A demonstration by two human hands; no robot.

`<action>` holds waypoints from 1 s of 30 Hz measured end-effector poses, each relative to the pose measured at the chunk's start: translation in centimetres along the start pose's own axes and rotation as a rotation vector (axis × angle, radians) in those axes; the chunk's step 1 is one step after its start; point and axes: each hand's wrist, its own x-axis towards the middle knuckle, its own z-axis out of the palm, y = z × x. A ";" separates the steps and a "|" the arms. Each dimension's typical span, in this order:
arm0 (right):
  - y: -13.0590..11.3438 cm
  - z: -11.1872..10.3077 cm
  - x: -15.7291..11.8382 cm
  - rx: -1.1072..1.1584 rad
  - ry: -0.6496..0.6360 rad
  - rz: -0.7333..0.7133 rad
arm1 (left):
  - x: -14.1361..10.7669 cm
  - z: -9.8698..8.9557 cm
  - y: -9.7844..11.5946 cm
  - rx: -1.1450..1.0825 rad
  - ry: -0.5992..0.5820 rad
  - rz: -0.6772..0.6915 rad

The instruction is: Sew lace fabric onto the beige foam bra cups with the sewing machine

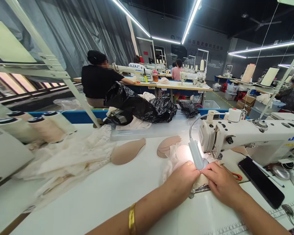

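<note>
My left hand (pixel 184 179) is closed, its fingertips pinching pale bra fabric (pixel 202 181) just in front of the sewing machine (pixel 211 138). Close beside it, my right hand (pixel 220 182) is closed as well, thumb and fingers pressed together on the same fabric. A grey lamp head (pixel 196 155) on a bendable neck lights this spot and partly hides the needle area. Sheer lace and a light cup (pixel 182 152) bunch up beyond my left hand. Behind them lie stacked beige bra cups (pixel 168 147); another beige cup (pixel 128 151) rests farther left.
White lace pieces (pixel 75 151) pile on the left near thread cones (pixel 47 125). Right of the machine base are a black phone (pixel 261 181), orange-handled scissors (pixel 237 176) and thread snips (pixel 290 213). Black plastic bags (pixel 149 109) lie beyond the table. A co-worker (pixel 96 80) sits ahead.
</note>
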 end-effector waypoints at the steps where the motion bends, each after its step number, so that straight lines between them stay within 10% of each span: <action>1: 0.0 0.0 0.0 -0.005 0.000 0.001 | 0.1 0.1 -0.1 0.004 -0.010 -0.011; 23: 0.6 0.2 -0.3 0.014 0.071 -0.087 | 0.6 -0.6 0.3 0.393 -0.220 -0.206; 30: -3.2 2.4 0.2 -0.084 0.080 -0.350 | -7.4 -5.2 5.9 0.107 -0.240 -0.259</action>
